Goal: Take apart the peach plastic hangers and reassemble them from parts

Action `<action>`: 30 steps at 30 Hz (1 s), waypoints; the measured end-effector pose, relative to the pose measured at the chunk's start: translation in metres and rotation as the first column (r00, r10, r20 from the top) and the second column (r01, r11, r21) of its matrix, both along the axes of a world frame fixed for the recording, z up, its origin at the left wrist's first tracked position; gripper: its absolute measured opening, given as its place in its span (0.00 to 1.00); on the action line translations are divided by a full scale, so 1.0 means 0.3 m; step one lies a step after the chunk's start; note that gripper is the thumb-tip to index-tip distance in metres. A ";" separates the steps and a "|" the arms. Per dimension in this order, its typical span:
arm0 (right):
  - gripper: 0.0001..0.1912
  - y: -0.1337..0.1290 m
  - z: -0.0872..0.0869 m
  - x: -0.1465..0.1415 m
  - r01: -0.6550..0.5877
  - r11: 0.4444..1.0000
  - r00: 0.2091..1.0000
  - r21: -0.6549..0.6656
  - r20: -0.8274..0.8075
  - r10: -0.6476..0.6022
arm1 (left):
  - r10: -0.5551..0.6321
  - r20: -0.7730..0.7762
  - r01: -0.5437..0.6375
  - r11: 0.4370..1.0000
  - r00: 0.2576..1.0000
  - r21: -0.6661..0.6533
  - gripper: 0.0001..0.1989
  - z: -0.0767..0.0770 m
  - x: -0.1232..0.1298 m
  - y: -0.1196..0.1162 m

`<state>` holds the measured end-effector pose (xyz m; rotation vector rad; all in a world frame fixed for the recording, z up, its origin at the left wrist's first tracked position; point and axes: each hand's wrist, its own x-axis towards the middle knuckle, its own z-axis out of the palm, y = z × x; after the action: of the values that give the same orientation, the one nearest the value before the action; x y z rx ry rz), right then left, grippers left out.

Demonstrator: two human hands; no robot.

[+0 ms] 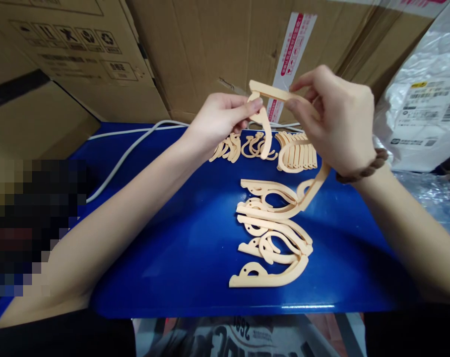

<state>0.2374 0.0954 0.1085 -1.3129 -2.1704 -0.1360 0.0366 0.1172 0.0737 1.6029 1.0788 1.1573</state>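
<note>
My left hand, thumb and fingers closed, pinches a small curved beige hanger piece that hangs downward. My right hand grips a long beige hanger arm with its thumb and fingertips. The far end of that arm meets the top of the curved piece; whether they are joined I cannot tell. Below the hands, several beige hanger arms lie in a staggered column on the blue table. Farther back are small curved pieces, hanger hooks and a row of more arms, partly behind my right hand.
Cardboard boxes stand along the back, and another box is at the left. A white cable runs across the table's back left. Bubble-wrapped packaging with a label is at the right. A printed bag shows below the front edge.
</note>
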 end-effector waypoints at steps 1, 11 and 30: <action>0.16 -0.002 0.005 -0.004 0.044 0.998 0.987 0.051 0.151 -0.051 | 0.008 -0.030 -0.007 1.000 1.000 0.030 0.15 0.017 -0.002 -0.013; 0.18 0.085 -0.058 0.005 -0.107 0.982 0.945 -0.157 0.291 0.149 | 0.062 -0.330 -0.018 0.991 0.942 0.136 0.14 0.010 -0.044 0.020; 0.14 0.076 0.006 0.030 -0.362 0.760 0.784 -0.540 -0.617 -0.065 | 0.362 -0.550 -0.382 0.921 0.753 0.084 0.18 -0.208 -0.150 0.168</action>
<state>0.2464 0.1183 0.1104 -1.2456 -1.7662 1.0589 -0.0083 0.1676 0.0113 1.8009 1.8627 0.9135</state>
